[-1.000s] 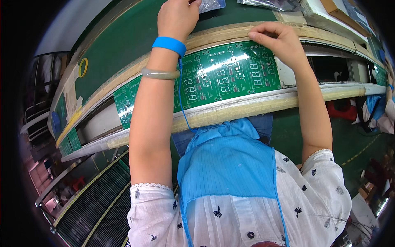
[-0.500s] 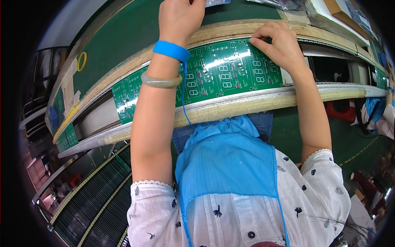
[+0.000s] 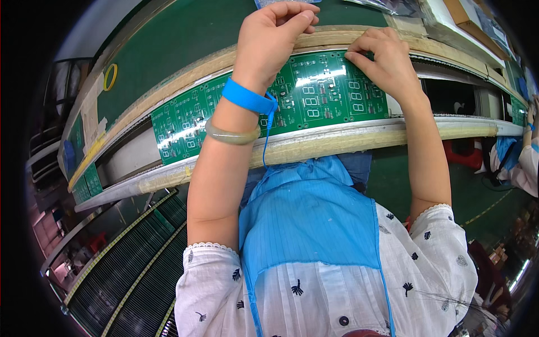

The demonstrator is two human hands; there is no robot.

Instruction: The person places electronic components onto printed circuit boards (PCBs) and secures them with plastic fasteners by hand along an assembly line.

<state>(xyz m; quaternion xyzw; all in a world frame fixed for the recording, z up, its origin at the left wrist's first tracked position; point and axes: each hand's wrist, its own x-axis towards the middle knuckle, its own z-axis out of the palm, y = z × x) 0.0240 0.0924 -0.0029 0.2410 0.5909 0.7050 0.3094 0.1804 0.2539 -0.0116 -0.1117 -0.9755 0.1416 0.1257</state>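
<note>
A long green printed circuit board [image 3: 314, 84] with white digit-shaped outlines lies in a rail track in front of me. Over its far edge, my left hand [image 3: 278, 39] hovers with thumb and fingers pinched together; whatever they hold, if anything, is too small to name. It wears a blue wrist strap [image 3: 247, 96] with a thin cord, and a pale bangle [image 3: 232, 135]. At the board's far right part is my right hand [image 3: 384, 59], fingers curled and thumb against the index finger, close to the board's surface. What sits in that pinch is hidden.
A clear plastic bag [image 3: 286, 3] lies beyond my left hand. Wooden-edged rails [image 3: 331, 147] run along the near and far sides of the track. A yellow tape roll [image 3: 110, 77] is at far left, black slotted racks [image 3: 129, 264] lower left, and a cardboard box [image 3: 477, 22] far right.
My left hand has come back toward me and to the right from beyond the far rail, its pinched fingers now in view. The right hand stays almost in place.
</note>
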